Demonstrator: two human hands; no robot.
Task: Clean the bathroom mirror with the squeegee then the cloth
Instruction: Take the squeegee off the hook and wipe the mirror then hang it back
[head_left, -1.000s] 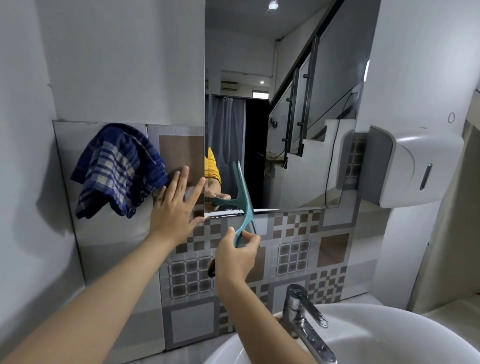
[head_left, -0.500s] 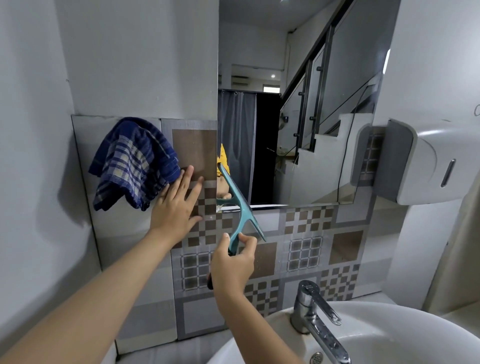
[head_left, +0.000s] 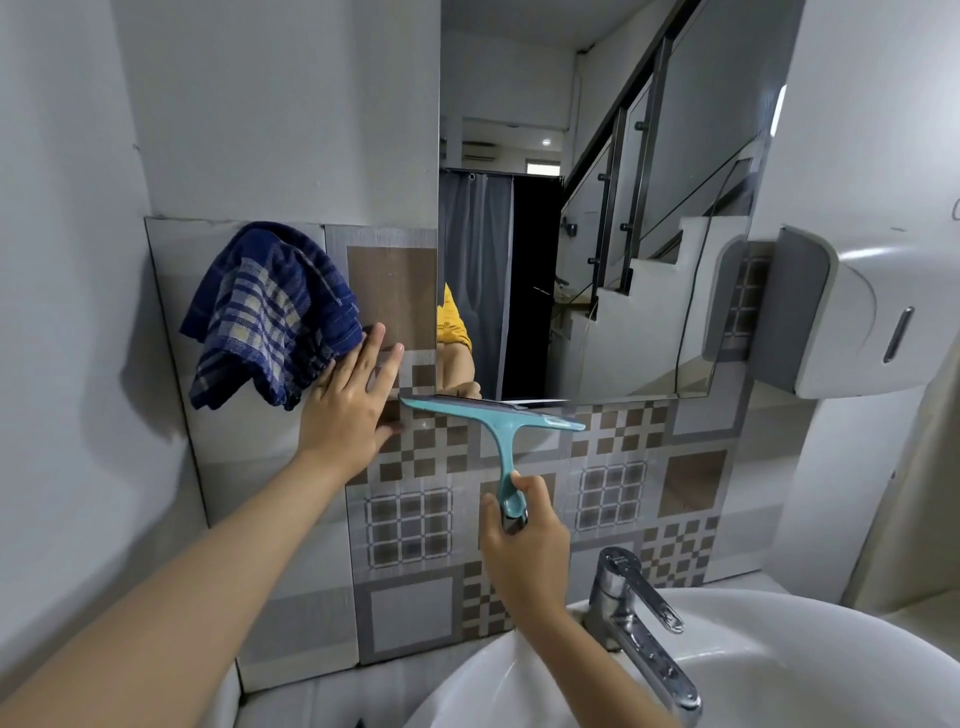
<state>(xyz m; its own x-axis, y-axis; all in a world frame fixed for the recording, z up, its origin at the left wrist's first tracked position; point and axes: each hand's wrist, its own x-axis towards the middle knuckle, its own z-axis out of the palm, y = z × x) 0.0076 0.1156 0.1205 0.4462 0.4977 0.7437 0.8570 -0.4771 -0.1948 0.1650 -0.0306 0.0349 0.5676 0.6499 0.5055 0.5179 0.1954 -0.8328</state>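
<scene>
gripping the squeegee handle, right hand has its blade above at the mirror bottom edge; left hand open, flat on tile; cloth unused.

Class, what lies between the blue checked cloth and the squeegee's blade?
The left hand, flat on the tiled wall, lies between cloth and squeegee in the head view.

I see both my forearms bare to the frame edge, no sleeves, watch or rings on the left hand or right hand. At twelve o'clock the mirror reflects my yellow sleeve.
</scene>
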